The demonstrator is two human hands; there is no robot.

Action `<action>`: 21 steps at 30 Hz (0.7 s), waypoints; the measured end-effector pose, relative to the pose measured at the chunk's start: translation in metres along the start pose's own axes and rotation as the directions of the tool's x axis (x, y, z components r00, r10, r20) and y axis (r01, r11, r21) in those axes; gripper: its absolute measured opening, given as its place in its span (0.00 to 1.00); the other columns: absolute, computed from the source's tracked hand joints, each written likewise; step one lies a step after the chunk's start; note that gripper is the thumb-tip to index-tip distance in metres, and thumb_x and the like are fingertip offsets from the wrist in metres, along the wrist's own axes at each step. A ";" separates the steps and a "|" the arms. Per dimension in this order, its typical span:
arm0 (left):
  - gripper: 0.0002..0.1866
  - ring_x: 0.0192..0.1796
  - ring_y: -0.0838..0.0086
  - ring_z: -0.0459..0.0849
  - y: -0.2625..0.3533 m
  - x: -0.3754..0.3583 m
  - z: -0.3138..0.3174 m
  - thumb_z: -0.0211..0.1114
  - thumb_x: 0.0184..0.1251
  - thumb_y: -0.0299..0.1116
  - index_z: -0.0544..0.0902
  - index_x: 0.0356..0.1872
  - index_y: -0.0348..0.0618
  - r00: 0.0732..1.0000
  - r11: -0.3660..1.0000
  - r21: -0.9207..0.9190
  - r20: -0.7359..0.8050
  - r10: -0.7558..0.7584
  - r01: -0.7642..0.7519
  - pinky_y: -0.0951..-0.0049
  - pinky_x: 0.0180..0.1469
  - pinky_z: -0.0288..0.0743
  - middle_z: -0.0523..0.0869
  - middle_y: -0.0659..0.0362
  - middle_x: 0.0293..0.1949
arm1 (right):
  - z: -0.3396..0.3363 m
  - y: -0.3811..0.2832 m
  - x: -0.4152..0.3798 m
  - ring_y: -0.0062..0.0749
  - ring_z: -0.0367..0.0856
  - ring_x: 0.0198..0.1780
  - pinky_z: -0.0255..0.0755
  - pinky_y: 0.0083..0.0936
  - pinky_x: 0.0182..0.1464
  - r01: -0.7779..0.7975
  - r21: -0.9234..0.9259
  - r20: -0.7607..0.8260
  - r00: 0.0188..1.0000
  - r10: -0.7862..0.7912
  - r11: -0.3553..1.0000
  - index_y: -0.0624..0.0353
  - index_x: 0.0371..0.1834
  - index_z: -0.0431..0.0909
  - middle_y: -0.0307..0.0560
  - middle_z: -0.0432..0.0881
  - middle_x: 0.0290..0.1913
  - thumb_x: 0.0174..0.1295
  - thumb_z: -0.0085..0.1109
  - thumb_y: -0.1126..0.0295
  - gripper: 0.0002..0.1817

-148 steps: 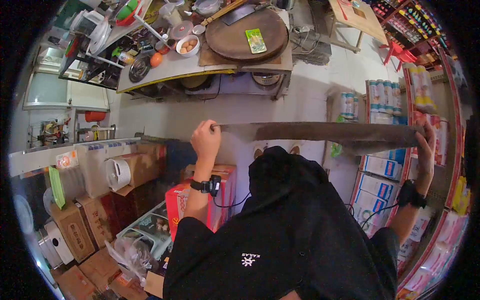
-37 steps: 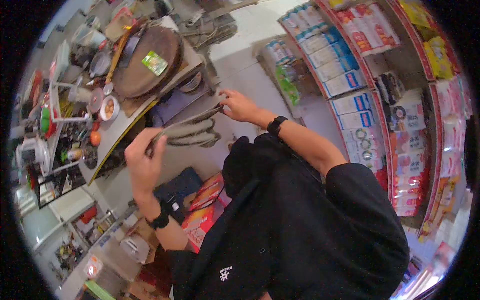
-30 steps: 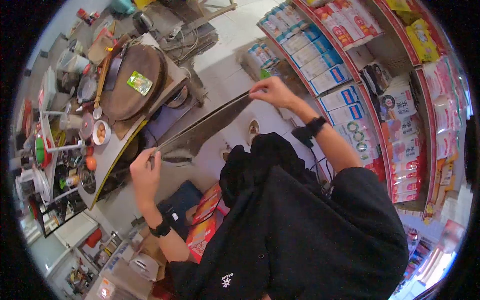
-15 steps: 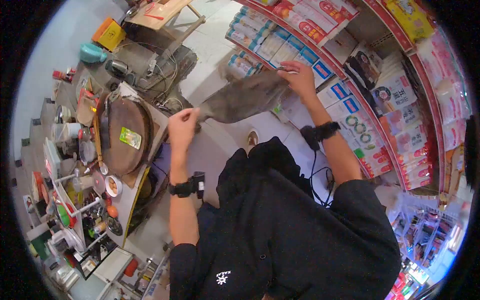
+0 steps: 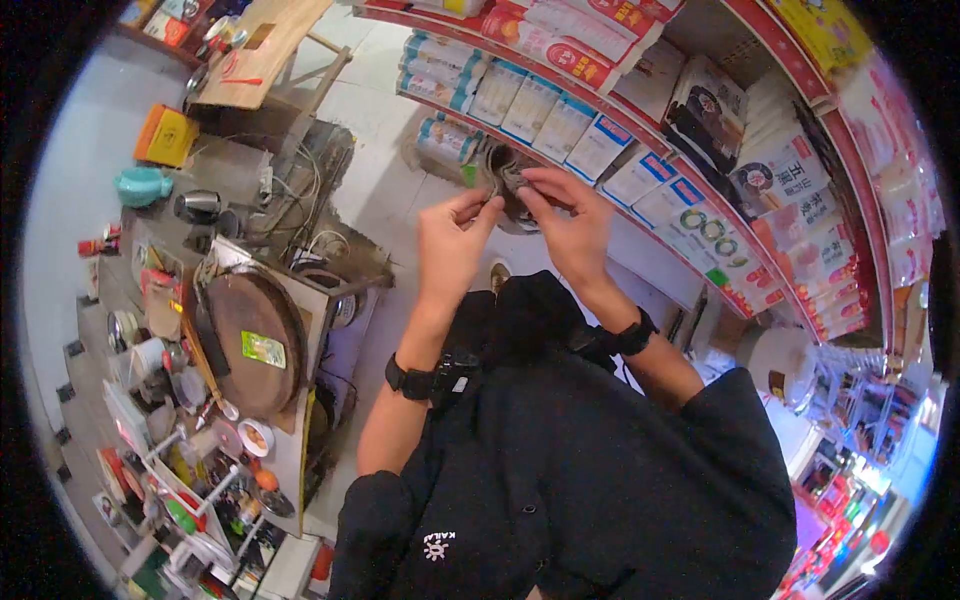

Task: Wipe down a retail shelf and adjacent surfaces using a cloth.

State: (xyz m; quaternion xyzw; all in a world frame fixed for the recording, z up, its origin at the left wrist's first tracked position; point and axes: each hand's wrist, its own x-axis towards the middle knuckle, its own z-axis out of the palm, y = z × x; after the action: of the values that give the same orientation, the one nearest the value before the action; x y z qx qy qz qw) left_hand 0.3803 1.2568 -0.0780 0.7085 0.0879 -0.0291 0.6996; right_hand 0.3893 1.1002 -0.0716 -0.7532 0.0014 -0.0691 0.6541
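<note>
My left hand [image 5: 458, 243] and my right hand [image 5: 572, 222] are close together in front of my body. Between them hangs a dark, thin grey cloth or bag [image 5: 508, 165], pinched at its edge by the fingers of each hand. It is bunched, with a fold or opening at the top, and its lower part is partly hidden behind my hands. Whether it is cloth or plastic I cannot tell.
Shelves [image 5: 590, 95] of packaged goods curve along the right. On the left stand a round wooden board [image 5: 250, 310] with a green packet [image 5: 263, 348], a kettle [image 5: 197, 207] and cluttered racks. A wooden table [image 5: 270, 50] is at the upper left.
My hands have come together from wide apart. The grey item, stretched out flat between them before, is now gathered and hanging. The view has shifted slightly.
</note>
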 end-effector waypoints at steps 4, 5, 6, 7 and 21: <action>0.19 0.45 0.76 0.88 0.005 0.010 -0.007 0.74 0.68 0.30 0.85 0.52 0.22 0.995 0.996 -0.073 0.081 0.051 -0.045 0.75 0.47 0.82 0.91 0.50 0.42 | 0.015 -0.011 -0.006 0.29 0.89 0.52 0.80 0.25 0.56 0.078 -0.116 -0.041 0.996 -0.083 0.990 0.62 0.52 0.85 0.47 0.90 0.50 0.64 0.69 0.76 0.14; 0.19 0.46 0.76 0.88 0.010 0.010 -0.011 0.73 0.68 0.30 0.85 0.52 0.22 0.992 0.993 -0.107 0.112 0.065 -0.053 0.75 0.47 0.82 0.91 0.50 0.42 | 0.019 -0.013 -0.007 0.29 0.89 0.52 0.80 0.25 0.56 0.080 -0.123 -0.053 0.995 -0.087 0.989 0.62 0.52 0.85 0.47 0.90 0.50 0.64 0.69 0.76 0.14; 0.19 0.46 0.76 0.88 0.014 0.011 -0.017 0.73 0.68 0.30 0.85 0.52 0.22 0.990 0.992 -0.110 0.124 0.069 -0.055 0.75 0.47 0.82 0.91 0.50 0.42 | 0.023 -0.016 -0.010 0.31 0.89 0.53 0.80 0.26 0.57 0.105 -0.148 -0.045 0.993 -0.113 0.983 0.62 0.55 0.84 0.47 0.90 0.51 0.65 0.67 0.77 0.15; 0.19 0.45 0.76 0.88 0.017 0.012 -0.023 0.73 0.68 0.30 0.85 0.52 0.22 0.989 0.995 -0.097 0.137 0.048 -0.035 0.75 0.47 0.82 0.91 0.50 0.42 | 0.029 -0.018 -0.013 0.33 0.89 0.54 0.80 0.28 0.58 0.131 -0.171 -0.037 0.990 -0.140 0.976 0.62 0.57 0.83 0.48 0.89 0.52 0.67 0.64 0.77 0.16; 0.16 0.41 0.78 0.88 0.003 0.030 -0.091 0.70 0.70 0.31 0.86 0.46 0.23 0.988 0.996 0.090 0.151 -0.034 0.021 0.76 0.42 0.81 0.92 0.51 0.38 | 0.110 0.029 -0.052 0.47 0.81 0.60 0.75 0.37 0.64 0.066 -0.231 -0.020 0.997 -0.072 0.971 0.64 0.69 0.70 0.61 0.81 0.60 0.52 0.79 0.63 0.41</action>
State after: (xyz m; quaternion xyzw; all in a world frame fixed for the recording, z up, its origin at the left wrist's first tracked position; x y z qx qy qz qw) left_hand 0.4028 1.3503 -0.0779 0.7331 0.0427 -0.0967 0.6719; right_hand 0.3519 1.2092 -0.1200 -0.8226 -0.0074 -0.1019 0.5594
